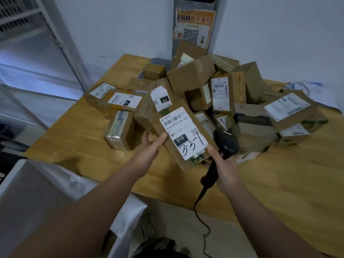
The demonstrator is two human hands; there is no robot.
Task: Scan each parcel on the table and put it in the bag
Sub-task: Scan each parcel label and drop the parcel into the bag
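A brown cardboard parcel (181, 135) with a white label marked "010" and "3-3-1" is lifted in front of me, label up. My left hand (151, 146) grips its left edge, thumb on top. My right hand (223, 162) holds a black handheld barcode scanner (224, 144) by the handle, and its thumb touches the parcel's lower right corner. The scanner head sits just right of the label. A white bag (37, 192) stands open at the lower left, beside the table.
Several more taped cardboard parcels (219, 90) lie heaped across the wooden table (279, 183). The scanner's black cable (201, 216) hangs off the table's near edge. A poster with a QR code (193, 28) hangs on the wall behind. A metal shelf frame (55, 40) stands left.
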